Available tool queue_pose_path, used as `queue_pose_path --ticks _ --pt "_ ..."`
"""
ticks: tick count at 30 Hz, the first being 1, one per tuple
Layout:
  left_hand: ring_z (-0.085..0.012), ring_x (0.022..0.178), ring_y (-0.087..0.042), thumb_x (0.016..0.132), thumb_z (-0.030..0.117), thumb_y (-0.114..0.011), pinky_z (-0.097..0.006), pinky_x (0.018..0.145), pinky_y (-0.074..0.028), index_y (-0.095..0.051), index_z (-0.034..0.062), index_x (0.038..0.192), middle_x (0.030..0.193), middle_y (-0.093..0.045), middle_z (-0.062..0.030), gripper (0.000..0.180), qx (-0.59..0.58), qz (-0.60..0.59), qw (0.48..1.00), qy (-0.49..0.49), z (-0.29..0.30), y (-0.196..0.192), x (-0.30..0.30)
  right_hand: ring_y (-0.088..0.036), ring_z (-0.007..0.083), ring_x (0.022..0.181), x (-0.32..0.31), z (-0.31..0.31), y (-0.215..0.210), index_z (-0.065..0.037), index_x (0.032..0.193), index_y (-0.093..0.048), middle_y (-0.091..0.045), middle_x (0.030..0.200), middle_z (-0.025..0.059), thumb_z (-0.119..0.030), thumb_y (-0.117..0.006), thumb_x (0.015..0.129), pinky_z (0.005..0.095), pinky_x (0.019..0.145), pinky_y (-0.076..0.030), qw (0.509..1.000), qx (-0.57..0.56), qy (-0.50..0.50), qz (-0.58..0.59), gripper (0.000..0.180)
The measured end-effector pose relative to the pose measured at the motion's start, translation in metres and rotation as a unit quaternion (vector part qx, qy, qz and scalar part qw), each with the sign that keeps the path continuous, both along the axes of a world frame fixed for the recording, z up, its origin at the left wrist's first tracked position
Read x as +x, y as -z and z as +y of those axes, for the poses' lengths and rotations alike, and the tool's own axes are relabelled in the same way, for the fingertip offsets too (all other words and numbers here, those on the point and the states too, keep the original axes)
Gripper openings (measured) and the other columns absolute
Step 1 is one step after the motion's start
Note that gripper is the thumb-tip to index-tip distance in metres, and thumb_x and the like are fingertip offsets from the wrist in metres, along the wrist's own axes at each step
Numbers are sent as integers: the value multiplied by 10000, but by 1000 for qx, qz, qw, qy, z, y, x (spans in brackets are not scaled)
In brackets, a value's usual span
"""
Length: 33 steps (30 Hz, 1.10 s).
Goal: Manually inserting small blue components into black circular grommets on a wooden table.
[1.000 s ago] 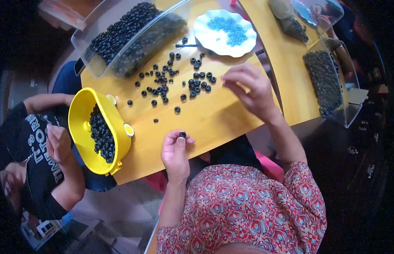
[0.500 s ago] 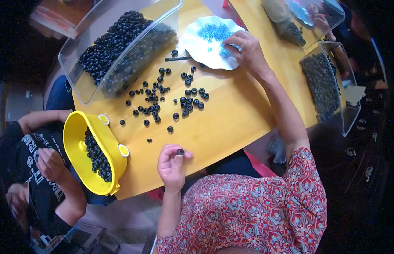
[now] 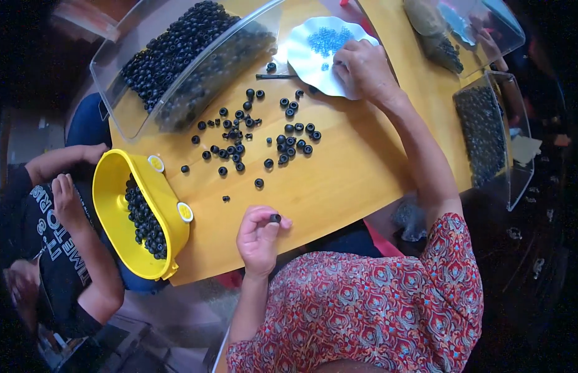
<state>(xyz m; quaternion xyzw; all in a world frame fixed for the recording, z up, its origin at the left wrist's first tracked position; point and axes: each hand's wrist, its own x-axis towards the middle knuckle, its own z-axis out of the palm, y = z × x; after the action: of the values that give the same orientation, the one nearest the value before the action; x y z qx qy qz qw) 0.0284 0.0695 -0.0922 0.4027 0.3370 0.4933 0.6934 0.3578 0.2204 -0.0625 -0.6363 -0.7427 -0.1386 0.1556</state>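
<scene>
Black shirt with pale lettering is worn by a neighbour at far left; one of that neighbour's hands is raised in front of it. Next, a yellow tub is seen, tilted in view, with two white discs on its outer wall and a heap of tub pieces inside, all black. Behind it, a clear bin is loaded with a bulk pile of the same sort.

Mid-table, loose pieces are scattered in two rough clusters; holes can be seen in many of them. Just in front, near the table edge, the left hand is held palm up, grip narrow. One black piece is pinched there, at the tips of thumb and index finger, clear of the palm and well apart from the clusters. It is seen as small, short, dark and rounded; finer detail is too small to be read.

A thin dark stick is laid just beside a white plate with a wavy rim. Blue bits, tiny and translucent, are spread on the plate. Its right side is covered by the right hand, fingers bent down beside the bits; whether any is gripped cannot be told, fingertips being hidden. Further right, a second clear bin is filled with dark pieces.
</scene>
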Motion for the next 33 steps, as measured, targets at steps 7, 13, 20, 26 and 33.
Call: queue_pose_path --ticks 7,13,20,26,33 --pt "-175 823 -592 881 -9 -560 -334 777 -514 -531 -16 1007 969 -487 -78 130 -8 -31 999 6 -3 2 -1 -635 292 773 -2 0 -7 -109 836 -685 -631 802 117 -114 -556 783 442 664 -473 996 -73 28 -38 140" --pt "-177 775 -580 896 101 -588 -355 738 -513 -526 6 1017 867 -556 -78 166 -21 6 1000 -1 -7 1 -1 -608 333 719 2 3 -3 -48 746 -637 -603 745 144 -127 -615 767 415 668 -483 1000 -9 -26 -8 85" --pt "-168 741 -580 887 125 -615 -320 732 -488 -562 -3 1028 857 -596 -67 198 -108 -118 986 -44 0 -9 0 -590 90 846 -48 -55 -44 1 962 -652 -626 891 19 -52 -625 864 225 769 -464 863 -142 -73 479 114" --pt "-173 717 -570 878 160 -631 -346 704 -477 -565 -2 1025 854 -595 -74 228 -130 -176 975 -21 -6 -30 9 -610 116 855 -109 -126 -35 10 926 -666 -660 897 59 -40 -644 832 248 771 -480 648 -289 -227 667 109" --pt "-163 707 -561 880 198 -630 -319 681 -473 -558 6 1018 832 -584 -69 247 -101 -141 984 -31 -22 -47 9 -630 179 787 -136 -156 -29 18 947 -599 -649 922 160 -69 -624 854 286 751 -513 295 -363 -172 867 130"
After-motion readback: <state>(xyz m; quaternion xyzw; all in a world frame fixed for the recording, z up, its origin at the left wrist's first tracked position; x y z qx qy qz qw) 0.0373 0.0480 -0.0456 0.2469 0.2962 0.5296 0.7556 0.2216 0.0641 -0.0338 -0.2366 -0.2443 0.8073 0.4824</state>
